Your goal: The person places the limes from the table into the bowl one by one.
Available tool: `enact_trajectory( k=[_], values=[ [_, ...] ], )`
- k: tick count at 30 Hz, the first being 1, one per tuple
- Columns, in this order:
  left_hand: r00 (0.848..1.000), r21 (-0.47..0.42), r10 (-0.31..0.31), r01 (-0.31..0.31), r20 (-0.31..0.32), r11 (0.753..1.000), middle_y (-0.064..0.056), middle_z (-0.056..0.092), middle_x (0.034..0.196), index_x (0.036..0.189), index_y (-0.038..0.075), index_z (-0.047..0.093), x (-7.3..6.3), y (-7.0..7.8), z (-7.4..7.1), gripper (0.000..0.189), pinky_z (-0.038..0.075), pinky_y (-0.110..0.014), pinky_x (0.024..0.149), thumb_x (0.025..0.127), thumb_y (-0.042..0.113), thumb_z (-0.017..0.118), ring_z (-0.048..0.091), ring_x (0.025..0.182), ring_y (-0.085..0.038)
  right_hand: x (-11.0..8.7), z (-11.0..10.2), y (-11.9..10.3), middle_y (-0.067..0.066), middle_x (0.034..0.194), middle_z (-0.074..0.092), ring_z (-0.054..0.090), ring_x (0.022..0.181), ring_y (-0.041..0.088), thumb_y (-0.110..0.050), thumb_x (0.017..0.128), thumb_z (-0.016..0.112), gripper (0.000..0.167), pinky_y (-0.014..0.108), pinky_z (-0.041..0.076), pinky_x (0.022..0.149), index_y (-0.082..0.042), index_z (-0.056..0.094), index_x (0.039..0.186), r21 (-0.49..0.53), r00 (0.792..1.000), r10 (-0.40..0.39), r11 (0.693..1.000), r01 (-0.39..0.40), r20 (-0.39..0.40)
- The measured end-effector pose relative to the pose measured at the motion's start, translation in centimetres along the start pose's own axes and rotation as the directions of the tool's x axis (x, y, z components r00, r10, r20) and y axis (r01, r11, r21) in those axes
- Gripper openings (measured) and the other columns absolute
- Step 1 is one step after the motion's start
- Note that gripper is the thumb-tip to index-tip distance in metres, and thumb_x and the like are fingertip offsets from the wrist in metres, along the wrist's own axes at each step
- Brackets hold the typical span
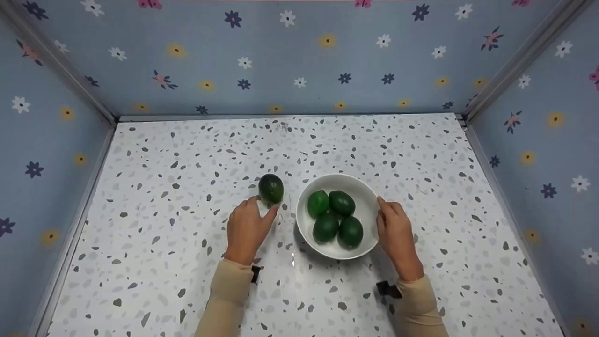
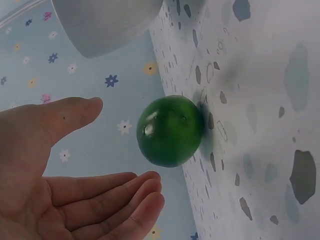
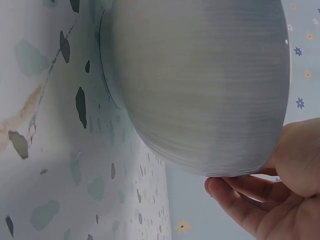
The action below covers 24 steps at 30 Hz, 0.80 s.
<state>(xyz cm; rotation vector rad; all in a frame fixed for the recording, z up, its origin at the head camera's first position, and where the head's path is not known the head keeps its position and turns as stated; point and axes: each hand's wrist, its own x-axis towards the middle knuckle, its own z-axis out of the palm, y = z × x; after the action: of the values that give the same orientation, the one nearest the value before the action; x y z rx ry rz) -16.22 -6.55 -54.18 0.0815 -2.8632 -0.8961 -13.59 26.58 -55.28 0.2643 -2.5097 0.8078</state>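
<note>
A lone dark green avocado [image 1: 271, 188] lies on the speckled tabletop left of the white bowl. My left hand [image 1: 246, 229] is just short of it, thumb and fingers spread apart. The left wrist view shows a gap between those fingertips [image 2: 150, 187] and the shiny green avocado [image 2: 170, 131]. Several more green avocados [image 1: 326, 228] sit together inside the white bowl [image 1: 338, 252]. At the bowl's right side, my right hand [image 1: 398, 231] grips the rim. Its fingers [image 3: 240, 200] press the outer wall of the bowl [image 3: 205, 90] in the right wrist view.
The white tabletop [image 1: 187, 154] has grey chips printed over it. Flowered blue panels stand at the back [image 1: 281, 56], the left [image 1: 42, 140] and the right [image 1: 552, 154]. Dark straps [image 1: 388, 289] show at the wrists.
</note>
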Motion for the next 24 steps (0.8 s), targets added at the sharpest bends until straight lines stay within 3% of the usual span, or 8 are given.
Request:
enact_trajectory(
  k=[7, 13, 24],
  values=[
    [0.996, 0.01, -0.058, 0.058, 0.072, 0.998, -0.014, 0.061, 0.078, 0.092, -0.004, 0.067, 1.1, -0.1, 0.7, 0.052, 0.047, -0.043, 0.061, 0.087, 0.047, 0.074, 0.057, 0.068, -0.029, 0.1, 0.0, 0.0, 0.022, 0.101, 0.062, 0.066, 0.087, 0.031, 0.012, 0.09, 0.064, 0.036, 0.042, 0.056, 0.069, 0.009, 0.063, 0.127, -0.002, 1.0, -0.004, 1.0, 0.004, -0.011],
    [0.992, -0.019, -0.078, 0.08, 0.099, 0.997, -0.011, 0.055, 0.071, 0.076, 0.004, 0.057, 1.9, 0.1, 1.4, 0.049, 0.043, -0.04, 0.057, 0.086, 0.049, 0.073, 0.052, 0.064, -0.027, 0.0, 0.0, 0.0, 0.022, 0.1, 0.062, 0.065, 0.086, 0.031, 0.012, 0.091, 0.063, 0.037, 0.042, 0.056, 0.069, 0.009, 0.063, 0.127, 0.004, 1.0, -0.001, 1.0, 0.001, -0.011],
    [0.982, -0.009, -0.14, 0.142, 0.129, 0.99, -0.011, 0.056, 0.067, 0.072, 0.006, 0.057, 3.3, 0.0, 2.5, 0.051, 0.041, -0.037, 0.053, 0.087, 0.053, 0.072, 0.054, 0.061, -0.026, -0.1, 0.2, 0.3, 0.022, 0.099, 0.062, 0.064, 0.081, 0.028, 0.014, 0.089, 0.064, 0.037, 0.041, 0.055, 0.064, 0.01, 0.064, 0.125, 0.002, 0.998, -0.049, 0.999, 0.049, -0.032]
  ],
)
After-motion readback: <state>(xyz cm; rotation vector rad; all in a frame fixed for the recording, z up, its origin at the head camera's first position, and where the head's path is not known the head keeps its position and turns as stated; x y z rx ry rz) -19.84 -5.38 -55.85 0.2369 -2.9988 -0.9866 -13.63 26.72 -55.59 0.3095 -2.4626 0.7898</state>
